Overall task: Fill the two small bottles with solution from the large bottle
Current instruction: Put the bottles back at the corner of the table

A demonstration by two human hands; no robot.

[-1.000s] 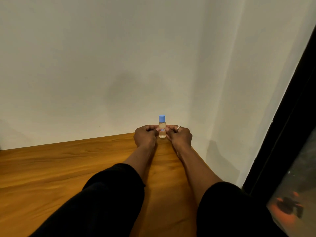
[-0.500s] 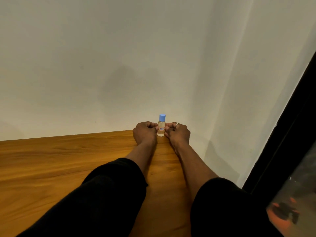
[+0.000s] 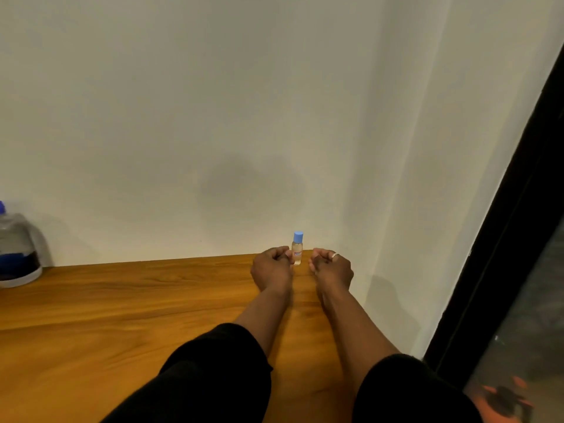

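A small clear bottle point(image 3: 297, 253) with a light blue cap stands upright at the far edge of the wooden table point(image 3: 122, 300), close to the wall. My left hand point(image 3: 272, 270) rests on the table just left of it, fingers curled, knuckles against the bottle's side. My right hand point(image 3: 331, 270), wearing a ring, lies to the bottle's right with fingers curled and a small gap between them. Neither hand grips it. The large bottle point(image 3: 16, 251), clear with a blue label and blue cap, stands at the far left edge of the view. Only one small bottle is in sight.
A pale wall point(image 3: 244, 117) runs along the table's far edge and meets a corner on the right. A dark window frame point(image 3: 503, 239) slants down the right side. My black sleeves point(image 3: 213, 377) cover the near table.
Both hands pinched the small bottle before; now the right hand has drawn away to the right and the left has loosened. The view has swung left, bringing the large bottle into sight.
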